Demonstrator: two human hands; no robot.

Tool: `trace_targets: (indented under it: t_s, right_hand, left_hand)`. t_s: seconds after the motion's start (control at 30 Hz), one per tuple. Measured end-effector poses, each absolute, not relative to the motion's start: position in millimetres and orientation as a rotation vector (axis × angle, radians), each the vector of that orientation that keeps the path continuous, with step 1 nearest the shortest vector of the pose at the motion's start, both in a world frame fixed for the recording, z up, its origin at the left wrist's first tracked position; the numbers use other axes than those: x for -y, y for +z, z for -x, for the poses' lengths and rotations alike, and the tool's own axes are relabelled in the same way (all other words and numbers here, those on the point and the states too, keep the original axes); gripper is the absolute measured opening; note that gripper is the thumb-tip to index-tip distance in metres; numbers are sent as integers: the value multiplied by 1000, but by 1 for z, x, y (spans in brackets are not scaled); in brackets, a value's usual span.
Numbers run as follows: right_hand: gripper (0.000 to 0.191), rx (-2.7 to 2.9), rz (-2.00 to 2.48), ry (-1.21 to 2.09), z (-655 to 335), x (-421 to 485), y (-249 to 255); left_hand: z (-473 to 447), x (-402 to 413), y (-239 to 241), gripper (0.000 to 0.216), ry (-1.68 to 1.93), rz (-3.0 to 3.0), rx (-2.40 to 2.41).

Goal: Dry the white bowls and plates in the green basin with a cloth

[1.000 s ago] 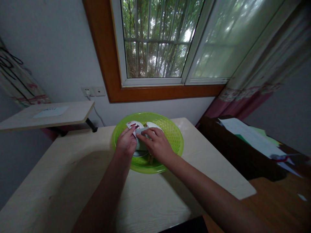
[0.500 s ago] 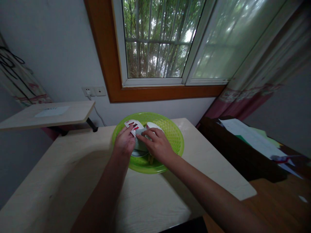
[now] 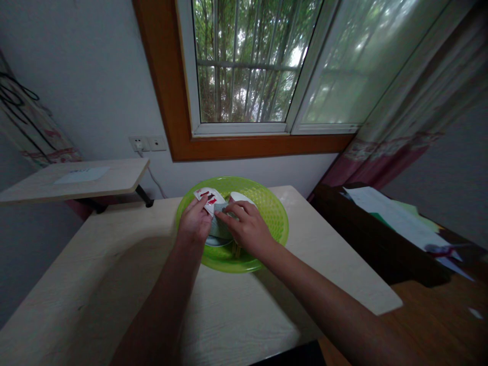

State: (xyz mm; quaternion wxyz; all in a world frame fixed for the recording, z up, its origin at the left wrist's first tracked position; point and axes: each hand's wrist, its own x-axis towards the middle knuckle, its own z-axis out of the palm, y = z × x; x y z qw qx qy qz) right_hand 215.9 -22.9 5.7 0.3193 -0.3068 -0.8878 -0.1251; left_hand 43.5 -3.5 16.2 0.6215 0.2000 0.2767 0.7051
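My left hand (image 3: 195, 221) is closed on the edge of a white dish (image 3: 210, 198) with red markings, tilted over a green plastic basket (image 3: 280, 216). Between the two hands hangs a grey-green cloth (image 3: 220, 229). The bent fingers of my right hand (image 3: 247, 226) pinch this cloth against the dish. Behind the right fingers, a second white dish (image 3: 244, 197) sits in the basket. A pale plate (image 3: 217, 241) lies under the cloth, partly hidden. Some thin yellowish pieces (image 3: 236, 250) show below my right hand, too small to name.
The basket stands on a light wooden table (image 3: 236, 315) near the wall. A raised shelf (image 3: 118, 178) with a paper on it is at the left. Papers (image 3: 396, 218) lie on dark furniture at the right. A window (image 3: 259, 66) is behind, and a plugged cable (image 3: 154, 180) runs down the wall.
The dish in my left hand has shifted very slightly up and left. Both hands otherwise keep their place over the basket.
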Motion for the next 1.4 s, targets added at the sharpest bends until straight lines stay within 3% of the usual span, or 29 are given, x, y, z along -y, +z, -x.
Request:
trace_targets:
  t_s: [1.4]
  right_hand:
    - [39, 2341, 813, -323, -214, 23, 10]
  left_hand:
    - [-59, 12, 22, 15, 1606, -454, -629]
